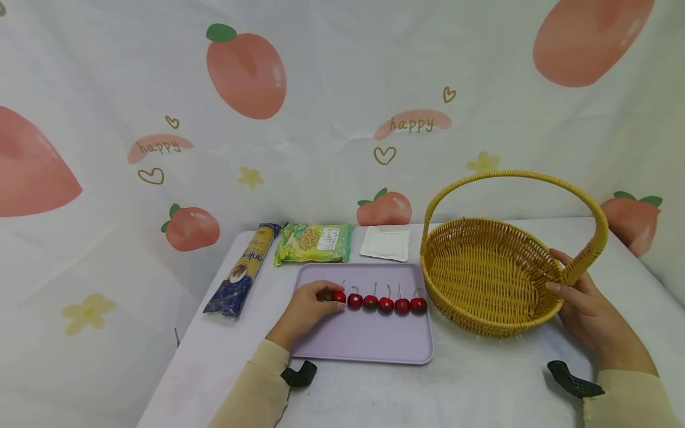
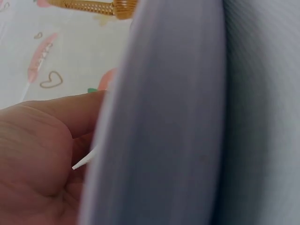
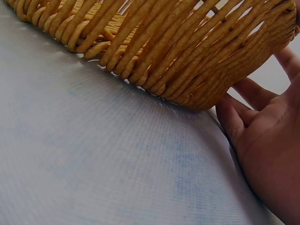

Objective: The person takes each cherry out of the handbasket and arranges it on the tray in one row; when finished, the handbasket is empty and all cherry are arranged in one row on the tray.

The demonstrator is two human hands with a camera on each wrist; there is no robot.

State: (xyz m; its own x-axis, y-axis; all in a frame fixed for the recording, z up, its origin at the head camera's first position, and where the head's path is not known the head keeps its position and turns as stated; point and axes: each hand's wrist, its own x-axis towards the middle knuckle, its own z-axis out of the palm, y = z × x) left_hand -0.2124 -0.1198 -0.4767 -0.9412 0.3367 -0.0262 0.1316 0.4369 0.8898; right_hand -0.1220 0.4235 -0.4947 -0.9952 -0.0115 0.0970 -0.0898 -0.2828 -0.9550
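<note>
Over the lavender tray [image 1: 364, 343], my left hand [image 1: 307, 310] pinches the leftmost red cherry [image 1: 339, 296] between thumb and fingers. More stemmed cherries [image 1: 386, 305] continue the row to its right on the tray. The tray's edge [image 2: 159, 122] fills much of the left wrist view and hides those fingertips. My right hand [image 1: 591, 315] holds the right rim of a yellow woven basket [image 1: 481, 326], near the foot of its arched handle, thumb on the inner side. In the right wrist view its fingers [image 3: 229, 115] touch the basket's lower outer wall [image 3: 164, 61].
Behind the tray lie a yellow-green food packet [image 1: 313, 244] and a flat white packet [image 1: 385, 243]. A long blue and gold packet [image 1: 243, 273] lies to the left. A fruit-printed cloth [image 1: 321, 148] hangs behind the white-covered table [image 1: 471, 386].
</note>
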